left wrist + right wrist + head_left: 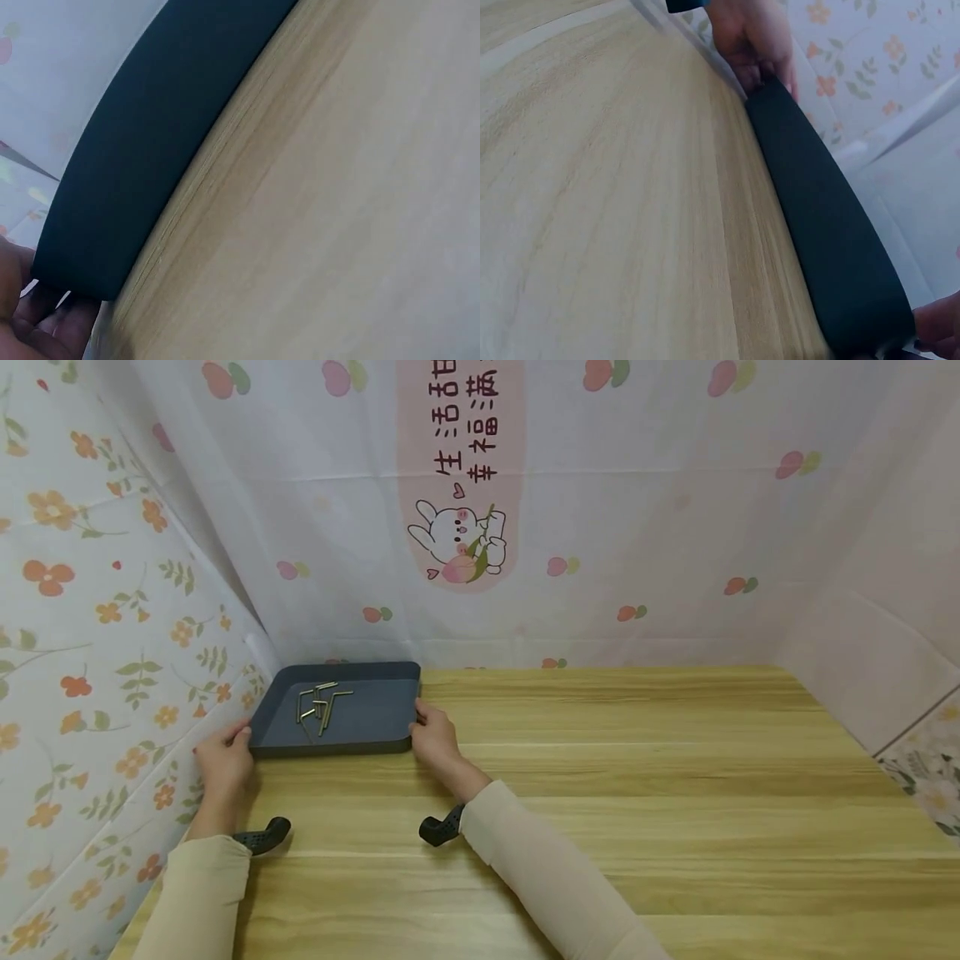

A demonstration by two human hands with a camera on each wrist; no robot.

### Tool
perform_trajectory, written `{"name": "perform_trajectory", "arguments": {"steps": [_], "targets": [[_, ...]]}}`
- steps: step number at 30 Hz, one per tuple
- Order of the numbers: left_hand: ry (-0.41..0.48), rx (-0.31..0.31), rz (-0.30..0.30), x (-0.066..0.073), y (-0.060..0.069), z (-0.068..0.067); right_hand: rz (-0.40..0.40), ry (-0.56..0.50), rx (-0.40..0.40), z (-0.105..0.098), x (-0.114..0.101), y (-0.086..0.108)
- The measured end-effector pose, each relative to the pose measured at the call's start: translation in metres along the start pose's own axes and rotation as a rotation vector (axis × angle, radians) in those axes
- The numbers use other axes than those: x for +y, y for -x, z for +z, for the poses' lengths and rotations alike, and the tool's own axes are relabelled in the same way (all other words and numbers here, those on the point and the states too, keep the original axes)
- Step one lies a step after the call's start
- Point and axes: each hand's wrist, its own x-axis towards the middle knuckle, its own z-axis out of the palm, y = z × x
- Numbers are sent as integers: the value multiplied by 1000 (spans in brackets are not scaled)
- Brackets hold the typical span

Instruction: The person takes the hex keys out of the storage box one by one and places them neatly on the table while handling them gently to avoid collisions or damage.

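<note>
With twelve o'clock pointing away from the person, a dark blue-grey rectangular tray [375, 714] lies between the two hands, in the ten o'clock part of the wood-grain table [637, 760]. The left hand [225, 760] holds the tray at its eight o'clock corner, thumb against the rim and fingers tucked round the end, so the tray extends towards two o'clock from that hand. The right hand [437, 735] pinches the opposite short wall between three and four o'clock, and from there the tray reaches away towards nine to ten o'clock. Both wrist views show fingertips curled at the tray's ends; whether its base is slightly raised or flat on the table I cannot tell. Inside, slightly towards nine o'clock of the tray's middle, several thin brass-coloured L-shaped rods [327, 717] lie loosely jumbled, some crossing others; both hands are apart from them. Beyond the tray at one o'clock, a printed rabbit [465, 535] appears on the hanging cloth [637, 527], while flower-patterned fabric [112, 635] covers the nine o'clock side, just beside the left hand. Beige sleeves [540, 852] end near black wrist mounts [262, 837].
</note>
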Motion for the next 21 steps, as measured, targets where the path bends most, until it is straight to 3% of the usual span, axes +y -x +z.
{"name": "perform_trajectory", "arguments": {"steps": [10, 21], "targets": [[-94, 5, 64, -2, 10, 4, -19, -6, 17, -11, 7, 6], [61, -43, 24, 6, 21, 17, -36, -13, 28, -27, 14, 12]]}}
